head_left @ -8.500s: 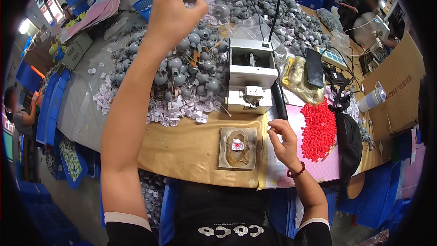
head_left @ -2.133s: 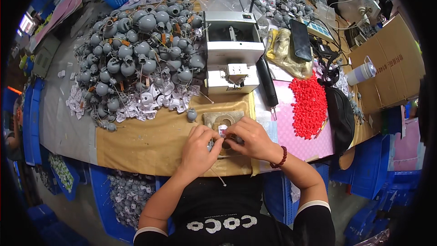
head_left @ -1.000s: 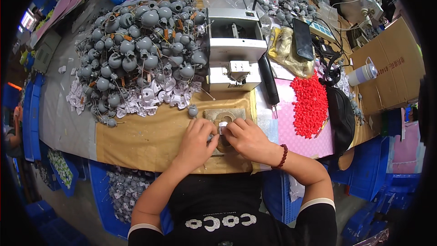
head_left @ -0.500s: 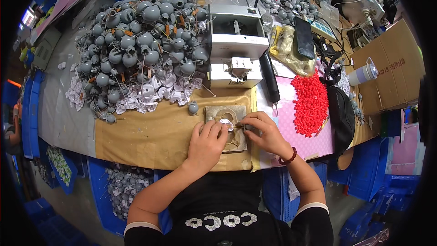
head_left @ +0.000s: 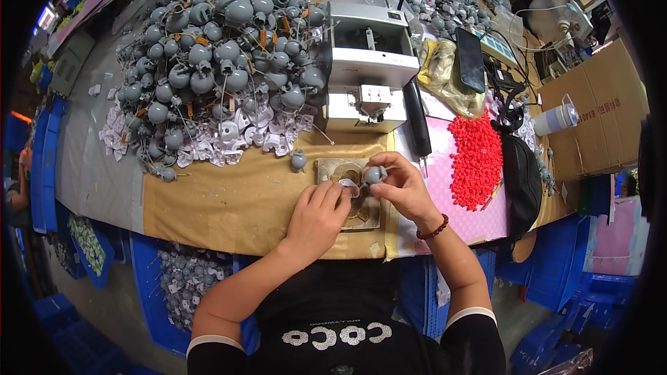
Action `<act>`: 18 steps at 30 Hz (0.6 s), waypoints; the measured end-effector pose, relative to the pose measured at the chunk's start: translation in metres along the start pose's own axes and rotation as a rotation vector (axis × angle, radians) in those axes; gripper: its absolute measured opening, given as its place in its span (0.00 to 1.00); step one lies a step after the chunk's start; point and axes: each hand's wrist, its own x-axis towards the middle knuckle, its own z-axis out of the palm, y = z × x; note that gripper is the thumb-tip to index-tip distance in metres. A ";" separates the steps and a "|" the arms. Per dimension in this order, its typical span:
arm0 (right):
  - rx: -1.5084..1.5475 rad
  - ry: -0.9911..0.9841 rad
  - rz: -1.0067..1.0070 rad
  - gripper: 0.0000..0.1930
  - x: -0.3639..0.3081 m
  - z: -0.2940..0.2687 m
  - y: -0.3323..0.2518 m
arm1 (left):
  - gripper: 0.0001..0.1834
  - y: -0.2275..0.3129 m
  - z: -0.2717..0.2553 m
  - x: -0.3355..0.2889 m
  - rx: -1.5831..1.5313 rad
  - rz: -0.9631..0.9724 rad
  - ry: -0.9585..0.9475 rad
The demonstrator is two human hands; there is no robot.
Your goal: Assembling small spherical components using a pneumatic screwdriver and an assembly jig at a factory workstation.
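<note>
My right hand (head_left: 408, 193) pinches a small grey ball-shaped plastic part (head_left: 374, 176) between thumb and fingers, just over the right side of a square metal fixture block (head_left: 325, 169). My left hand (head_left: 316, 219) is closed at the fixture's left side, its fingertips on a small white plastic piece (head_left: 349, 185). The two parts are close together above the hollows in the block. Whether a wire joins them is too small to tell. Another grey ball part (head_left: 298, 160) lies on the brown table cover, just beyond my left hand.
Beyond my left hand spreads a big heap of grey ball parts (head_left: 201, 55) with wires and white pieces. A white-grey bench machine (head_left: 372, 62) stands behind the fixture. To the right are a black electric screwdriver (head_left: 415, 121), red plastic parts (head_left: 476, 160) and a black pouch (head_left: 520, 177).
My right hand has turned and lifted slightly, bringing the grey ball part into plain sight. My left hand stays at the white piece. The whole view has shifted a little.
</note>
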 end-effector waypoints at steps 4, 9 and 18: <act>-0.147 -0.121 0.278 0.14 0.007 -0.007 -0.007 | 0.18 -0.002 -0.001 0.001 0.016 0.037 0.007; -0.764 -0.002 -0.033 0.15 0.014 0.009 -0.005 | 0.15 -0.006 0.001 0.002 -0.016 0.046 0.043; -1.216 0.113 -0.279 0.24 0.015 0.022 0.005 | 0.16 -0.006 0.002 0.004 -0.143 -0.112 0.003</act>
